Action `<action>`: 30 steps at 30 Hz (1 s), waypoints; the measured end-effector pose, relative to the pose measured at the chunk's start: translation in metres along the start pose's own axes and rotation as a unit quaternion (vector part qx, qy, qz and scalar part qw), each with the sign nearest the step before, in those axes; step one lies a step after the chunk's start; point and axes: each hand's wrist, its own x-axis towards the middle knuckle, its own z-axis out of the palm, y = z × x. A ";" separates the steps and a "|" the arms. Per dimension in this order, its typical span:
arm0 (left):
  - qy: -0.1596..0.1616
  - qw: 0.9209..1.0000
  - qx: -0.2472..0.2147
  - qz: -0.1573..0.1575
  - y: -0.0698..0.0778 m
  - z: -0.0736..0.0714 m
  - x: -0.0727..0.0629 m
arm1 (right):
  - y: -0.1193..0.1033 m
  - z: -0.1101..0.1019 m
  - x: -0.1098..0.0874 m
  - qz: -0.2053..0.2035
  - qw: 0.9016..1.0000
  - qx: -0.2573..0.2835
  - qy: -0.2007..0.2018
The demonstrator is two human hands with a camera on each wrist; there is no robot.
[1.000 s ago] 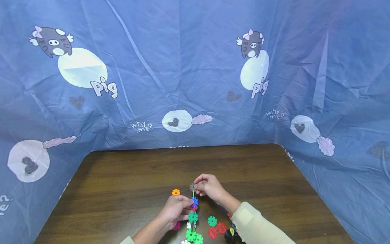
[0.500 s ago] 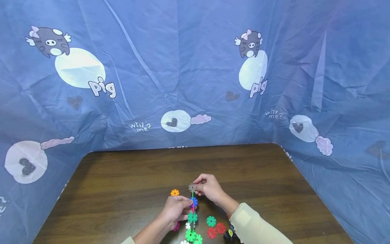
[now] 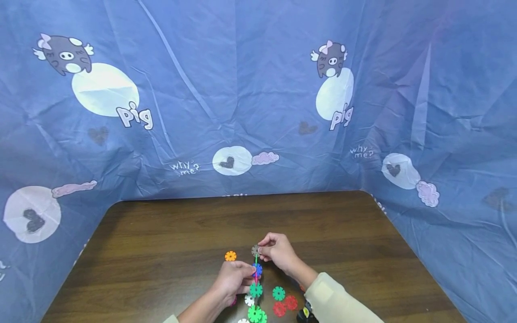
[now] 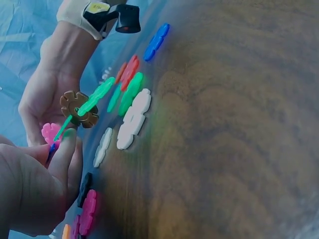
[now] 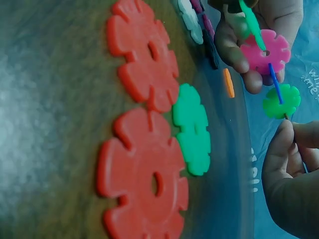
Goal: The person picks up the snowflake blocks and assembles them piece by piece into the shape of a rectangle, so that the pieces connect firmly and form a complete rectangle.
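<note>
A chain of slotted snowflake discs stands between my hands, its pieces interlocked at right angles. My left hand (image 3: 234, 279) pinches the blue disc (image 3: 259, 270) in the chain's middle. My right hand (image 3: 279, 252) holds the brown disc (image 3: 255, 250) at the far end between thumb and fingers. A green disc (image 5: 290, 98) joins the brown and blue ones; a pink disc (image 5: 277, 46) follows the blue in the right wrist view. Nearer the person, the chain continues with a teal disc (image 3: 256, 290) and, in the head view, overlaps a bright green disc (image 3: 254, 313).
Loose discs lie on the brown table (image 3: 181, 233): an orange disc (image 3: 230, 255) left, a teal-green disc (image 3: 278, 293) and two red discs (image 3: 291, 302) right, a white disc (image 3: 249, 299) near the front. A patterned blue cloth (image 3: 266, 98) surrounds the table's back and sides.
The head view has shifted slightly. Hands and chain have drifted a little to the right over the table, showing more of the white disc. Both grips look the same.
</note>
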 end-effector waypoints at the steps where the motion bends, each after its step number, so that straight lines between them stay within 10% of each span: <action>1: 0.001 1.000 0.000 0.000 -0.001 0.000 0.000 | 0.001 0.000 0.000 -0.002 1.000 0.003 0.001; 22: 0.013 1.000 0.027 0.002 -0.009 0.006 0.000 | -0.006 -0.001 -0.014 0.009 0.999 0.039 0.013; 30: 0.010 0.999 0.031 0.006 -0.012 0.007 0.000 | -0.036 0.002 -0.031 -0.053 0.996 -0.071 0.019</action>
